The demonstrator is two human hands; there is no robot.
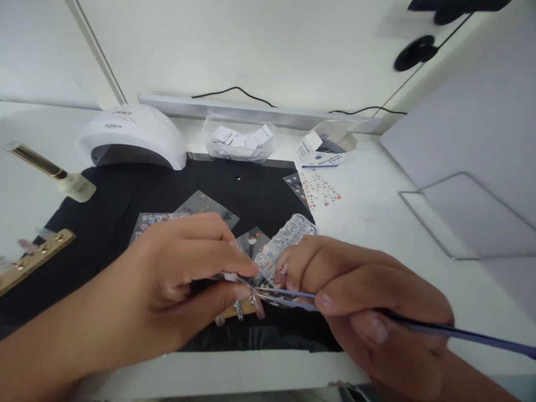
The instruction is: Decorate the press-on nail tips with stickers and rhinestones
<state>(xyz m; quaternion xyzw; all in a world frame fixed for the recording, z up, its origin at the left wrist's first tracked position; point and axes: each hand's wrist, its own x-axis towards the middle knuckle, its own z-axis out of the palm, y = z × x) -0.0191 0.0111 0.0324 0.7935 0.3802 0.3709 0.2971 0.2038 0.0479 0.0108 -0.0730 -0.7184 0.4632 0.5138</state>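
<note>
Closest to me, the right hand is closed around a pair of blue tweezers, thumb and fingers pressing the arms so that only a narrow gap shows between them. Their tips reach the left hand, whose thumb and forefinger are pinched almost together on a pale scrap — too hidden to make out fully. Just below those fingertips, false nails stand on a wooden strip, partly covered by the left hand. A clear case of small gems lies tilted near the right hand's knuckles, with sticker sheets spread beyond the left hand on the black mat. Off to the left are another wooden strip with nails and a cream bottle. Farthest back stand a white lamp, a clear tub of white packets — and an open box of alcohol pads.
</note>
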